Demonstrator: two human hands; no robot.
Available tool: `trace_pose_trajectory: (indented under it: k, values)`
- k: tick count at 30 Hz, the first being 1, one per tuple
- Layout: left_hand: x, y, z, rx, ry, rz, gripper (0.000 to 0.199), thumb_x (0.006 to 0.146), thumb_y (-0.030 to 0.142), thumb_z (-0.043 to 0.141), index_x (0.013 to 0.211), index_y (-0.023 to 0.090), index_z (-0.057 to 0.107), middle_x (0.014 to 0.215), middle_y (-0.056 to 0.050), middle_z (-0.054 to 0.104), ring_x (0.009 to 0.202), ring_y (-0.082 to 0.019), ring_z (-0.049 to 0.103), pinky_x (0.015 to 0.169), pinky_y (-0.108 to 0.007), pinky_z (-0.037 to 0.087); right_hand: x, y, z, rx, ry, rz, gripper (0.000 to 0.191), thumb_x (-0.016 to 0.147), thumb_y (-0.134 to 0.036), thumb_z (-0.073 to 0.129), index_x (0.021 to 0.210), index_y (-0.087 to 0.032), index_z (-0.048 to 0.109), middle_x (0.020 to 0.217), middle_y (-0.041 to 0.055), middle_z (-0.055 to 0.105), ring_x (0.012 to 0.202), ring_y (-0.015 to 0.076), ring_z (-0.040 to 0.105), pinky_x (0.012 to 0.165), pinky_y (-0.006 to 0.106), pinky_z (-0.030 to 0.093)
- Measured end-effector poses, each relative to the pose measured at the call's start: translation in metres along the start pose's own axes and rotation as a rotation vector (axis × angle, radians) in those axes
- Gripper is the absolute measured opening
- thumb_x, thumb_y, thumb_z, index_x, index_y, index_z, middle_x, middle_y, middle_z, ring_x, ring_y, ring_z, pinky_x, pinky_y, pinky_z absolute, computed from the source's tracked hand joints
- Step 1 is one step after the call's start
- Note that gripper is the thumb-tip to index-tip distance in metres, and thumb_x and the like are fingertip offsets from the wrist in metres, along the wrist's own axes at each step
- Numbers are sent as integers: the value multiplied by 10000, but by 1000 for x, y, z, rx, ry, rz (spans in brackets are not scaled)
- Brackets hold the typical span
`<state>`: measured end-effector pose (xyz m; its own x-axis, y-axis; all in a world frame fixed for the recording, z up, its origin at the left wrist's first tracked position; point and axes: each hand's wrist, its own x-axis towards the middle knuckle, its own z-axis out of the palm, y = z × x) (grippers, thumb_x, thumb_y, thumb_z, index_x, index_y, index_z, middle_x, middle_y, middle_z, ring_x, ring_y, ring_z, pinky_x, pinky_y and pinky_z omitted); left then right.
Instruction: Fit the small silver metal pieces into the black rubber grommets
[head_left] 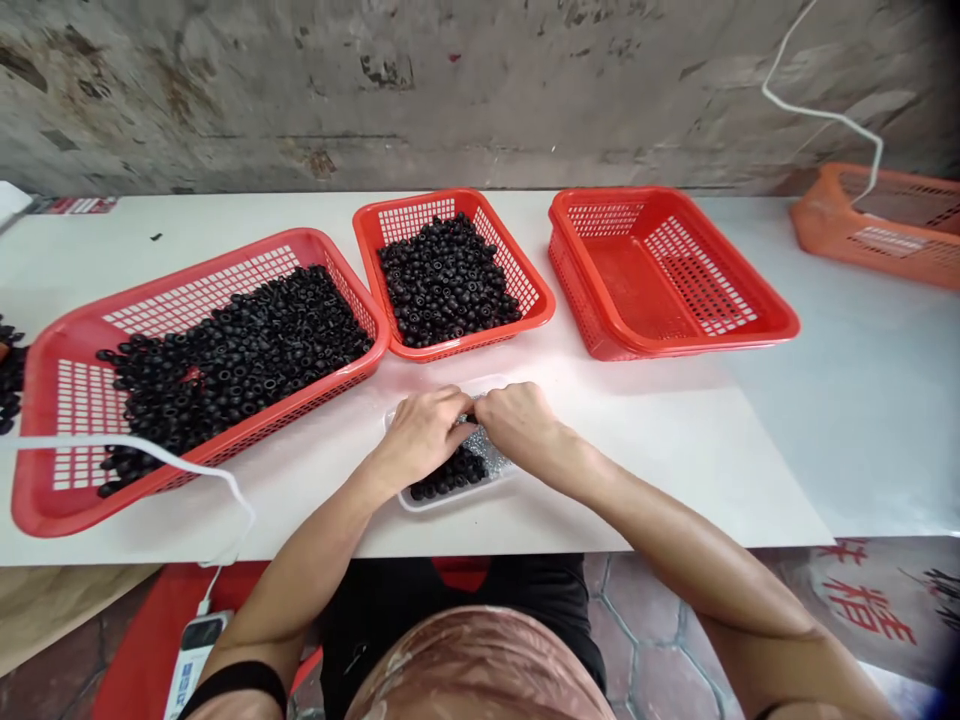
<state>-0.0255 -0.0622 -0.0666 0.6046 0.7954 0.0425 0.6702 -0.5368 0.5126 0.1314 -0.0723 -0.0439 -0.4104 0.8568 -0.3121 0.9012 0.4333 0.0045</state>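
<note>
My left hand (420, 435) and my right hand (517, 425) meet with curled fingers above a small white plastic tray (442, 505). The fingertips are close together at the tray's far side, and whatever they may pinch is hidden. In the tray lies a small heap of black rubber rings (450, 473) next to a mass of tiny silvery metal parts (481, 450). Larger heaps of the black rings fill a red plastic basket (187, 283) to my left and another red basket (442, 352) straight ahead.
A third red basket (671, 270) stands to the right, and an orange basket (877, 225) sits at the far right corner. The white table (660, 460) backs onto a stained concrete wall (480, 90). A white cable (180, 462) crosses the left basket.
</note>
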Motion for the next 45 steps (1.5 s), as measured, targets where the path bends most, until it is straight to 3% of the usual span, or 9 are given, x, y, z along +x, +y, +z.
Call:
trace_pose_trajectory:
  k: [4, 8, 11, 14, 18, 28, 35, 42, 45]
  values:
    - [-4, -10, -2, -422, 262, -32, 104, 826, 163, 763, 894, 183, 687, 840, -13, 727, 693, -137, 655, 649, -249, 507, -6, 22, -8, 146, 81, 73, 189, 1004, -166, 487, 976, -138, 672, 889, 130, 737, 807, 227, 700, 681, 295, 462]
    - [-5, -13, -3, -621, 307, -99, 114, 804, 200, 791, 851, 178, 689, 864, -30, 750, 679, -132, 662, 614, -238, 518, -11, 44, -2, 993, 288, -80, 178, 980, -302, 559, 865, -185, 628, 857, 31, 658, 725, 138, 589, 684, 262, 456]
    - [-5, -12, -4, -596, 305, -95, 106, 807, 196, 785, 863, 181, 695, 823, -23, 736, 671, -133, 655, 614, -242, 523, -11, 49, 9, 1443, 198, -127, 276, 944, -458, 615, 895, -187, 627, 732, -8, 560, 612, 104, 472, 527, 217, 366]
    - [-6, -9, -3, -526, 324, -49, 96, 827, 196, 771, 889, 191, 698, 814, -12, 720, 675, -128, 645, 619, -237, 525, -9, 45, 15, 1645, 97, -94, 370, 893, -549, 674, 941, -185, 633, 671, -31, 514, 549, 82, 387, 448, 193, 245]
    - [-8, -6, -3, -498, 348, -15, 96, 844, 190, 760, 909, 193, 690, 844, -12, 725, 679, -122, 644, 621, -229, 524, -6, 38, 17, 1705, 76, -82, 397, 883, -564, 686, 950, -176, 631, 659, -39, 526, 511, 64, 344, 425, 185, 238]
    - [-9, -7, -1, -452, 411, 25, 115, 841, 169, 766, 924, 191, 690, 815, 7, 720, 669, -109, 646, 627, -209, 521, -2, 35, 20, 1748, 93, -80, 411, 874, -566, 697, 943, -165, 640, 665, -32, 540, 529, 70, 399, 422, 180, 269]
    - [-11, -9, 6, -272, 515, 129, 120, 864, 138, 738, 959, 188, 685, 857, -3, 739, 692, -106, 668, 663, -203, 532, 1, 28, 23, 1733, 115, -56, 415, 864, -580, 696, 884, -174, 613, 623, -49, 533, 486, 56, 376, 410, 169, 273]
    - [-11, -9, 6, -354, 529, 104, 128, 888, 147, 714, 1006, 194, 697, 899, -9, 766, 701, -104, 696, 705, -205, 564, 8, 19, 29, 1691, 254, 59, 429, 793, -569, 767, 928, -226, 548, 518, -106, 493, 392, 71, 368, 370, 183, 267]
    - [-11, -8, 2, -445, 505, 81, 141, 904, 166, 703, 1040, 200, 719, 918, -17, 767, 749, -118, 713, 738, -220, 573, -3, 30, 24, 1426, 409, 71, 300, 870, -487, 711, 849, -200, 626, 546, -65, 546, 439, 79, 411, 435, 209, 294]
